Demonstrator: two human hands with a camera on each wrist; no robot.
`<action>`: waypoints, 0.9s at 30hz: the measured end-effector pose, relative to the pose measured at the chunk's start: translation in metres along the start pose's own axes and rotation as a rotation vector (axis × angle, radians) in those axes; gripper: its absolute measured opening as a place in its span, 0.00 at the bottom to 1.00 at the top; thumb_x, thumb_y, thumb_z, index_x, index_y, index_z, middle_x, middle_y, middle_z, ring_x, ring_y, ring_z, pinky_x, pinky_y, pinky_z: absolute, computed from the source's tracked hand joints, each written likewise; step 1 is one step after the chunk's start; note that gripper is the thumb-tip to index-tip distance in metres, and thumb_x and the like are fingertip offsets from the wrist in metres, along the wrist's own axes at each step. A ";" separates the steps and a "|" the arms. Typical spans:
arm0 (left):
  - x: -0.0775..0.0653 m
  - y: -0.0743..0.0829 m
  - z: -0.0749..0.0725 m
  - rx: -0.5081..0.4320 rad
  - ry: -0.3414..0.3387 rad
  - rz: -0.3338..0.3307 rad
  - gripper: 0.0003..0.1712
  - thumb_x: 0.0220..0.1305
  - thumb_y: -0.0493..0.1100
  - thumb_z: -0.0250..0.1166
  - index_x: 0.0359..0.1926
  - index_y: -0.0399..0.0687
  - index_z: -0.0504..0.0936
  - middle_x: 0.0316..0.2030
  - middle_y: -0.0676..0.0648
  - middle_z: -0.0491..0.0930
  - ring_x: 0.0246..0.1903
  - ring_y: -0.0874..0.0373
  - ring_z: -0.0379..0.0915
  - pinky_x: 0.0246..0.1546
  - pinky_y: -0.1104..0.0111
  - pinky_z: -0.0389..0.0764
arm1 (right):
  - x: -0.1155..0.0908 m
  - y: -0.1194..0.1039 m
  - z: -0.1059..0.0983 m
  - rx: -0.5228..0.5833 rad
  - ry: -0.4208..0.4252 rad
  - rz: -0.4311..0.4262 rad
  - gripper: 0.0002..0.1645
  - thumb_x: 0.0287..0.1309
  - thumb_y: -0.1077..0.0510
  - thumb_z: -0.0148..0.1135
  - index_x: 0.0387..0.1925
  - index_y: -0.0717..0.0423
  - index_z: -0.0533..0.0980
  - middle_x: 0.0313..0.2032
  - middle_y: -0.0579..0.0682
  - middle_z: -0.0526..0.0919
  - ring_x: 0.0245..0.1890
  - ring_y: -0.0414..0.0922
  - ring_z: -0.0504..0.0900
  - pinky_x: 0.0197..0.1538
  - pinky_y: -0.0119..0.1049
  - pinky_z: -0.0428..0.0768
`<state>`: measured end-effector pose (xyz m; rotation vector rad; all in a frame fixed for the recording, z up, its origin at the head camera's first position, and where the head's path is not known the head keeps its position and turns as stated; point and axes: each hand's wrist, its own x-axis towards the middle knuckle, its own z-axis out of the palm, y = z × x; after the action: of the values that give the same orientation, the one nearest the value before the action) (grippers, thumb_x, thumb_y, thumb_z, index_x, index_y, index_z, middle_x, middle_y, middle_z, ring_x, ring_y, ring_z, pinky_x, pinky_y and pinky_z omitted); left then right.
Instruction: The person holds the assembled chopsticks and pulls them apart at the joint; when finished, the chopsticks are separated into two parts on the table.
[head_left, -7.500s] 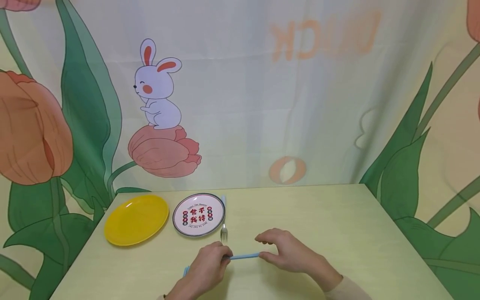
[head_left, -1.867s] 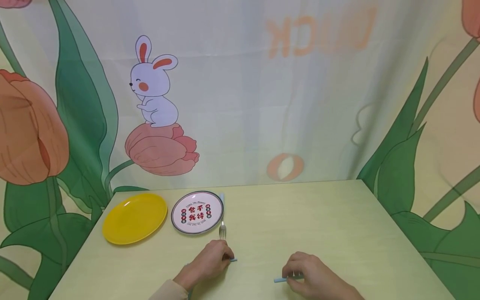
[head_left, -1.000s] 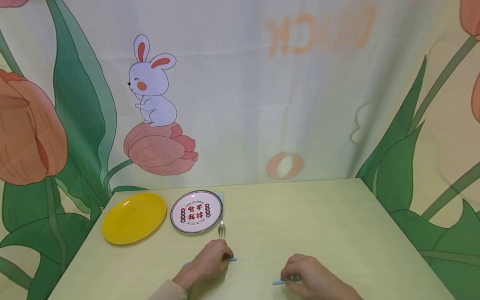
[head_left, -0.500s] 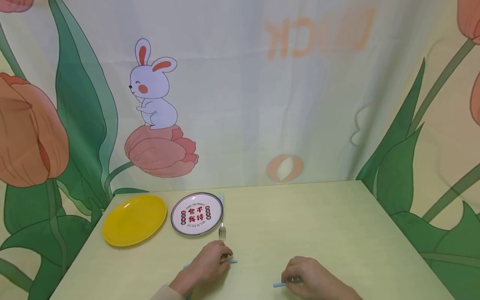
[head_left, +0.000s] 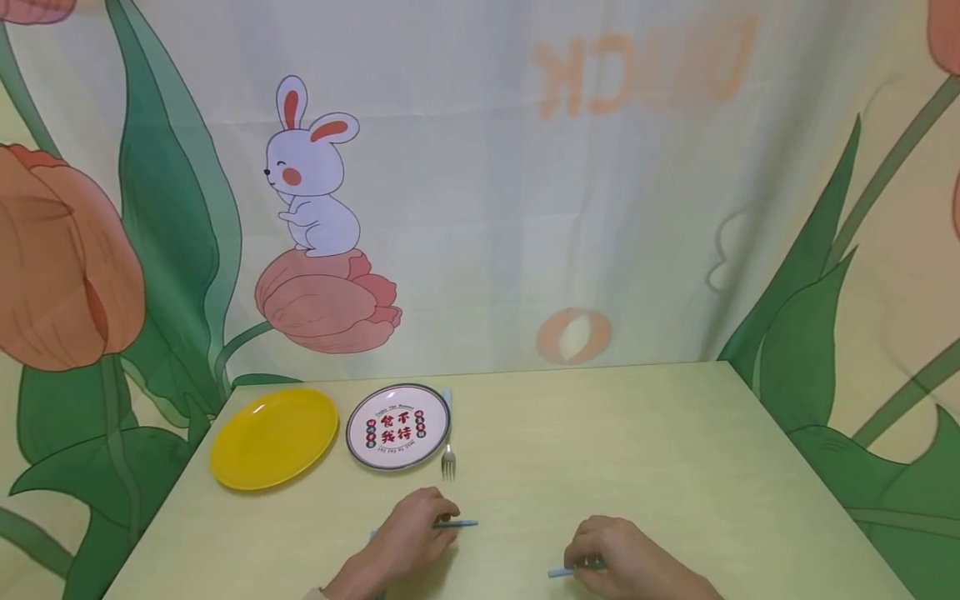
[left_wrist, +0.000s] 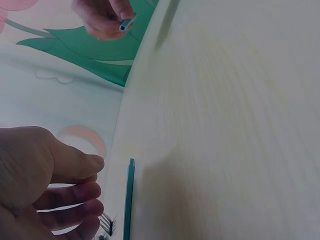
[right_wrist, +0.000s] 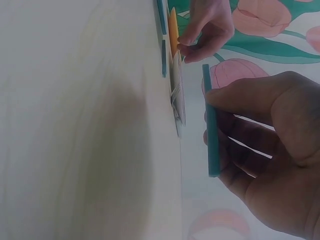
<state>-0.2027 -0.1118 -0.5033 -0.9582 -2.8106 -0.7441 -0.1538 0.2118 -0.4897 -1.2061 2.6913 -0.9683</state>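
My left hand [head_left: 412,529] hovers just above a thin blue stick [head_left: 467,523] lying on the table. In the left wrist view its thumb and fingers are parted, and the blue stick [left_wrist: 129,200] lies apart from them. To the right, near the front, my right hand [head_left: 626,554] pinches a short blue stick [head_left: 559,572]. The right wrist view shows this flat, straight-edged stick [right_wrist: 212,135] between thumb and fingers, raised off the table. Another blue piece [head_left: 373,533] is mostly hidden behind my left wrist.
A yellow plate [head_left: 273,442] stands at the back left. Beside it is a white plate [head_left: 397,457] with red lettering. A fork [head_left: 448,463] with a pale blue handle lies along that plate's right edge. A printed curtain [head_left: 465,208] hangs behind the table.
Earlier, both hands were at one blue stick; the right hand has since moved right and nearer with a short stick. The left hand has just loosened from its stick and drawn slightly back.
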 end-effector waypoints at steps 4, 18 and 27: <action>-0.008 0.003 -0.003 -0.026 0.018 -0.015 0.09 0.53 0.37 0.71 0.37 0.40 0.86 0.29 0.51 0.80 0.30 0.64 0.72 0.33 0.72 0.75 | 0.000 0.000 0.001 0.017 -0.012 0.023 0.05 0.60 0.59 0.65 0.33 0.47 0.85 0.32 0.32 0.80 0.31 0.27 0.73 0.34 0.24 0.75; -0.034 0.014 -0.011 -0.067 -0.004 -0.076 0.11 0.54 0.38 0.72 0.39 0.42 0.85 0.33 0.52 0.80 0.31 0.64 0.73 0.33 0.72 0.76 | 0.000 0.001 0.005 0.008 -0.020 0.030 0.04 0.59 0.59 0.66 0.32 0.47 0.85 0.31 0.32 0.79 0.31 0.27 0.73 0.33 0.23 0.75; -0.044 0.017 -0.014 -0.108 -0.052 -0.152 0.12 0.53 0.40 0.73 0.39 0.43 0.84 0.31 0.53 0.79 0.30 0.65 0.71 0.31 0.71 0.74 | -0.001 0.000 0.006 -0.010 -0.022 0.027 0.05 0.59 0.59 0.66 0.32 0.47 0.86 0.30 0.31 0.79 0.30 0.26 0.72 0.34 0.23 0.74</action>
<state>-0.1585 -0.1314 -0.4937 -0.7951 -2.9411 -0.9098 -0.1516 0.2086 -0.4950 -1.1714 2.6919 -0.9335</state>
